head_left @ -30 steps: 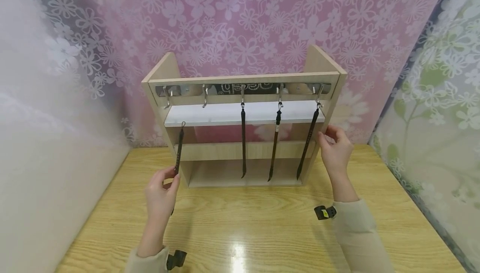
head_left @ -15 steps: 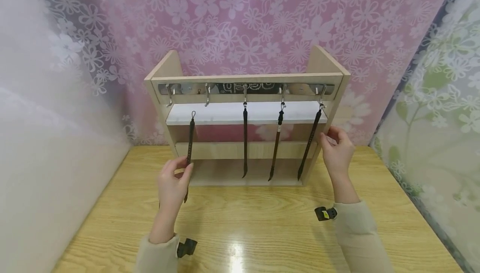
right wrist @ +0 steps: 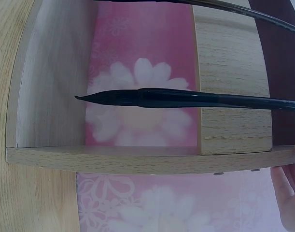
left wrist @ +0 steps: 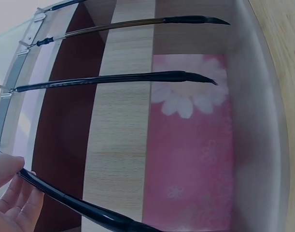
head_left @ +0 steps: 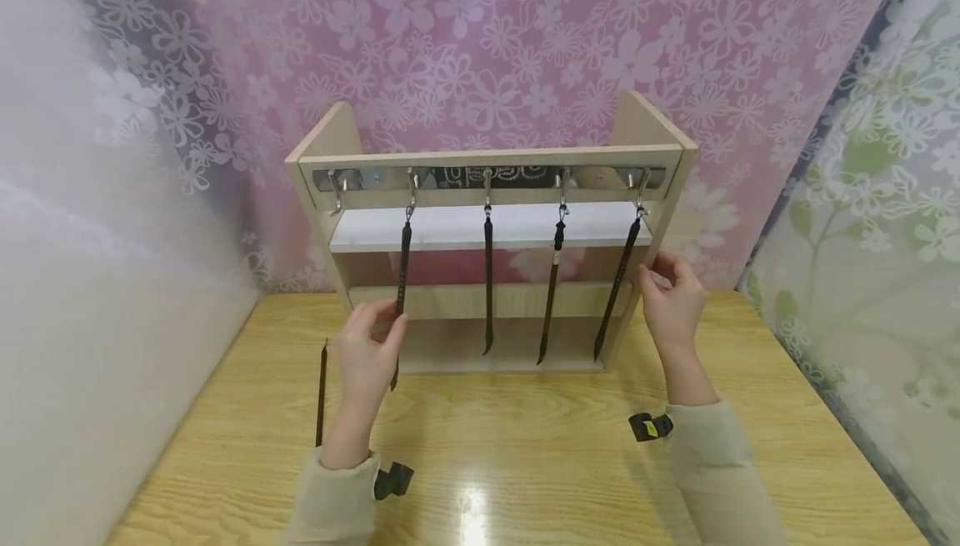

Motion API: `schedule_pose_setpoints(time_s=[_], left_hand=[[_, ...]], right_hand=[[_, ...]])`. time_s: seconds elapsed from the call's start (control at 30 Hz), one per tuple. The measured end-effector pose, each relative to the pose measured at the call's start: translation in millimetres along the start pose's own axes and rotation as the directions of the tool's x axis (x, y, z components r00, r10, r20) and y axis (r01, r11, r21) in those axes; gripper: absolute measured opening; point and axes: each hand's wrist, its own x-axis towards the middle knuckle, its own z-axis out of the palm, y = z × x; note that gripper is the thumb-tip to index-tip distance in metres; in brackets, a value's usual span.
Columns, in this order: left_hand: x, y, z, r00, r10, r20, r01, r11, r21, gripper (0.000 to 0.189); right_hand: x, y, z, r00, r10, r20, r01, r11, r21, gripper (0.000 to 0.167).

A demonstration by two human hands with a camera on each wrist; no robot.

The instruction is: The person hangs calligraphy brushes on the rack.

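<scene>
My left hand point(head_left: 366, 354) pinches a dark calligraphy brush point(head_left: 404, 267) by its shaft between thumb and fingers. The brush is nearly upright, tip down, and its cord loop is at the second hook point(head_left: 412, 186) from the left; whether the loop bears its weight cannot be told. In the left wrist view, the brush's thick lower part point(left wrist: 96, 211) slants past the crossbar. My right hand point(head_left: 672, 300) holds the right side panel of the wooden rack point(head_left: 663, 187), with the thumb at its front edge and fingers point(right wrist: 282, 186) outside.
Three brushes hang on hooks to the right, including a middle black brush point(head_left: 489, 279) and a brown brush point(head_left: 552, 288). The leftmost hook point(head_left: 335, 192) holds no brush. Another thin brush point(head_left: 322, 396) lies on the wooden table point(head_left: 510, 446), left of my left forearm.
My left hand has moved right and up with the brush, bringing its loop from left of the rack to the second hook. The brush on the table has come into view. My right hand stays put.
</scene>
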Motion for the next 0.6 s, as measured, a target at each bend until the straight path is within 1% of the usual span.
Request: schedule_pose_setpoints(time_s=[0.27, 0.43, 0.6], left_hand=[[-1.1, -4.7, 3.5, 1.000, -0.029, -0.008, 0.029, 0.999, -0.025, 0.018], [-1.0, -5.4, 3.1, 0.999, -0.041, 0.000, 0.041, 0.999, -0.007, 0.018], [-1.0, -5.0, 3.2, 0.999, -0.038, 0.006, 0.038, 0.999, 0.000, 0.018]], right_hand=[[-0.1, -0.8, 0.2, 1.000, -0.012, -0.004, 0.012, 1.000, -0.012, 0.021], [-0.2, -1.0, 0.2, 1.000, -0.017, -0.006, 0.017, 1.000, -0.022, 0.021], [-0.6, -0.8, 0.2, 1.000, -0.017, -0.009, 0.017, 1.000, -0.027, 0.021]])
